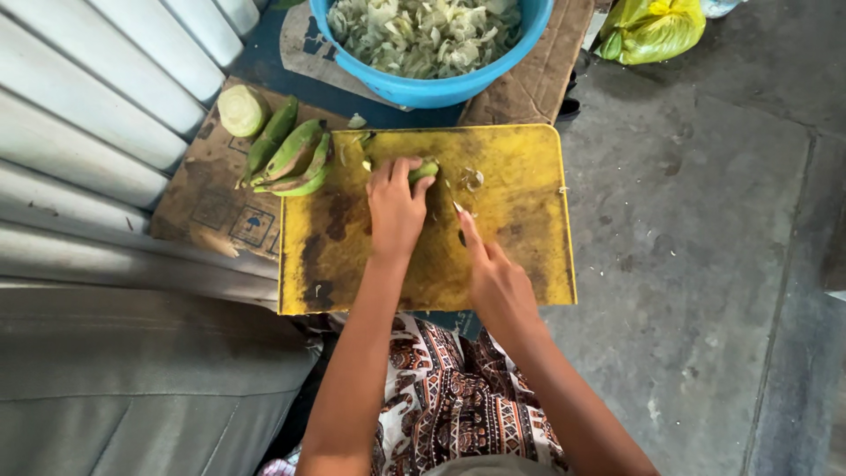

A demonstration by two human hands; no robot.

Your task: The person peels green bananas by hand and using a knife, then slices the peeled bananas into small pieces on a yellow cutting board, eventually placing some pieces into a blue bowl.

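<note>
On the yellow cutting board (520,229) my left hand (395,207) presses down on a small green plantain piece (426,169), fingers curled over it. My right hand (498,278) grips a knife (452,201) whose blade points toward the plantain piece; the handle is hidden in my fist. Thin slices (471,179) lie just right of the blade. A bunch of green plantains (291,157) and one cut pale piece (241,110) rest on cardboard left of the board.
A blue basin (432,88) full of pale sliced plantain stands behind the board. Flattened cardboard (211,203) lies under the board. A yellow-green plastic bag (652,28) sits far right on the concrete floor. Corrugated metal sheeting (88,115) runs along the left.
</note>
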